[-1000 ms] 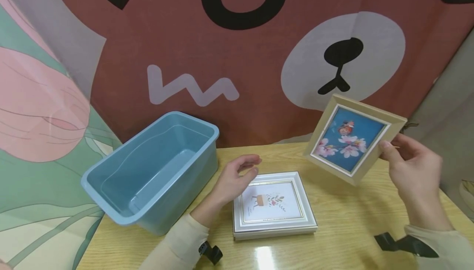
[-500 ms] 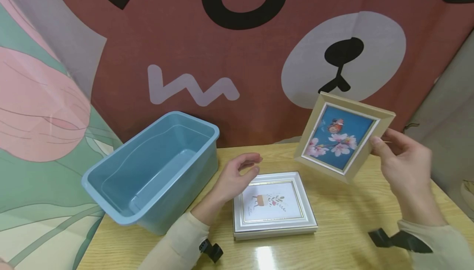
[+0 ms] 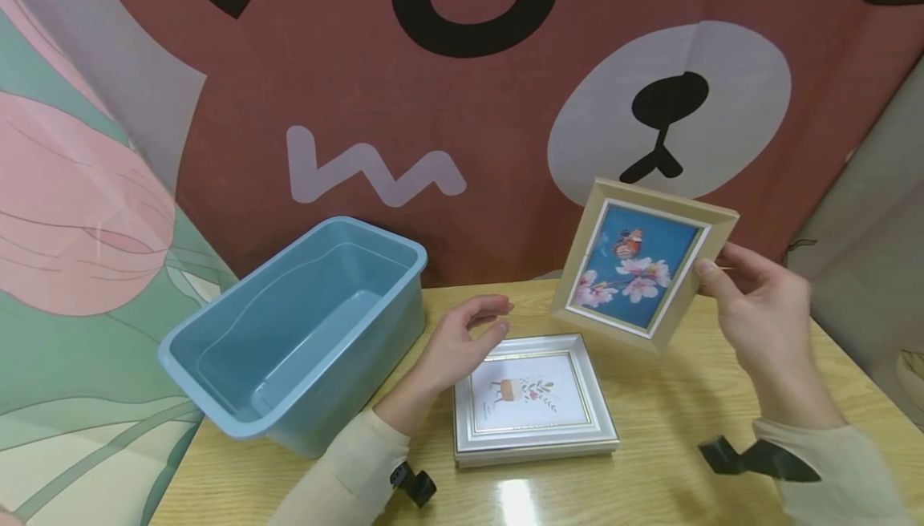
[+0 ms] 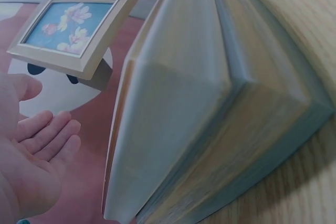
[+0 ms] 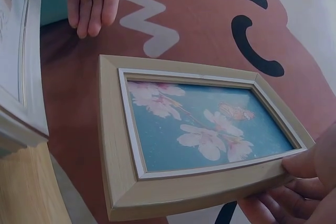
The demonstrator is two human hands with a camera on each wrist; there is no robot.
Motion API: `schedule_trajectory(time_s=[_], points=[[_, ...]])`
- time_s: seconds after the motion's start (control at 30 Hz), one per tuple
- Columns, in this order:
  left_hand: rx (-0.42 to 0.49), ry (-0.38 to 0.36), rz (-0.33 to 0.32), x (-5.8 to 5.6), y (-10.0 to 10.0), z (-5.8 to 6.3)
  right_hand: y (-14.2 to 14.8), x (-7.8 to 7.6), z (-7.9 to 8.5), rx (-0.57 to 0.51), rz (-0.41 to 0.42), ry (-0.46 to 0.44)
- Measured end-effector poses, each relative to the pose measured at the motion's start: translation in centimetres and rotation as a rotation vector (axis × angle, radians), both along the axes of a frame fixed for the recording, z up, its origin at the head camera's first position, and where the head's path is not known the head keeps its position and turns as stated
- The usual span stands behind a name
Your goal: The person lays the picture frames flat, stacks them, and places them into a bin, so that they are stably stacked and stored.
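My right hand (image 3: 767,319) grips a tan picture frame (image 3: 638,265) by its right edge, thumb on the front and fingers behind. The picture in it shows a small bird on pink blossoms against blue. It is held up in the air, tilted, with its front toward me. My left hand (image 3: 459,345) holds nothing; its fingers are loosely bent beside a white picture frame (image 3: 534,394) with a plant drawing. That white frame lies face up on top of a stack, whose layered side edges (image 4: 173,129) fill the left wrist view.
A deep blue plastic bin (image 3: 318,333) stands on the wooden table (image 3: 650,462), left of the frames. Behind the table hangs a cloth (image 3: 498,133) printed with a cartoon bear. Light glares off the tabletop near its front.
My right hand has carried the tan picture frame leftward, closer to the stack and the left hand. The left hand, bin and stacked frames have stayed nearly still.
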State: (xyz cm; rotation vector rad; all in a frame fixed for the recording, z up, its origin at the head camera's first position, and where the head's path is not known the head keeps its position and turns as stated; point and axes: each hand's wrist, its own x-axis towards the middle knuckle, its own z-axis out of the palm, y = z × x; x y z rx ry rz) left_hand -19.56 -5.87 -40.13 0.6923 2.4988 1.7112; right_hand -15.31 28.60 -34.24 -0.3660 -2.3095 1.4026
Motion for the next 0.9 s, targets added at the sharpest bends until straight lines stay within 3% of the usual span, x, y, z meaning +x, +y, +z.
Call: schedule_trajectory(time_s=[0.47,0.9], points=[[-0.001,0.017,-0.012,-0.2,-0.1,-0.2,-2.2,-0.4,0.0,0.021,0.082,0.113],[0.003,-0.007,-0.007,-0.2,-0.4,-0.3,-4.0,-0.9,-0.2,0.062,0.128,0.093]])
